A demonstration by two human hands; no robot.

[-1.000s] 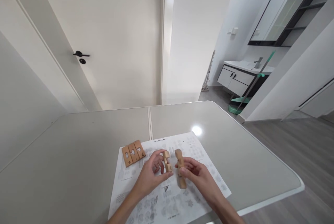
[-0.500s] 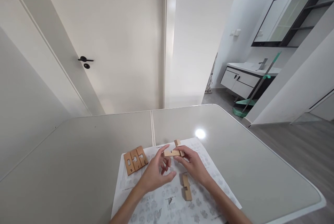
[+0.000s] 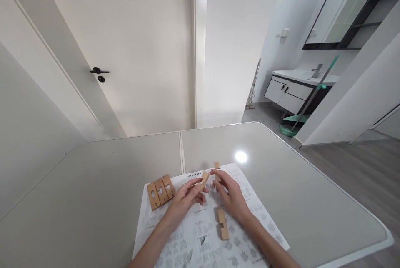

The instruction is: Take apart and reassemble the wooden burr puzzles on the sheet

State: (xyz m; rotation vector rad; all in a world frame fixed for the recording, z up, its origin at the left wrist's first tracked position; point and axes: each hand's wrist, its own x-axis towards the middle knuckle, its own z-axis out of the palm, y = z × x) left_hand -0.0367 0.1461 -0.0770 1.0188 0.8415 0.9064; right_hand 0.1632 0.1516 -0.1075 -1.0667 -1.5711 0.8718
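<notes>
My left hand is closed on a small notched wooden piece, pinched at its near end. My right hand is closed around a second wooden piece, whose top end pokes out above the fingers. The two hands are close together above a printed instruction sheet. A third notched wooden piece lies on the sheet just below my right hand. Three numbered wooden pieces lie side by side at the sheet's upper left corner.
The grey table has a seam down its middle and a rounded right edge. Beyond it stand a white door with a black handle and, to the right, a washbasin cabinet with a green mop.
A second ago each hand held one piece upright. My right hand has since set one piece down on the sheet, and the hands now hold two pieces apart, farther from me.
</notes>
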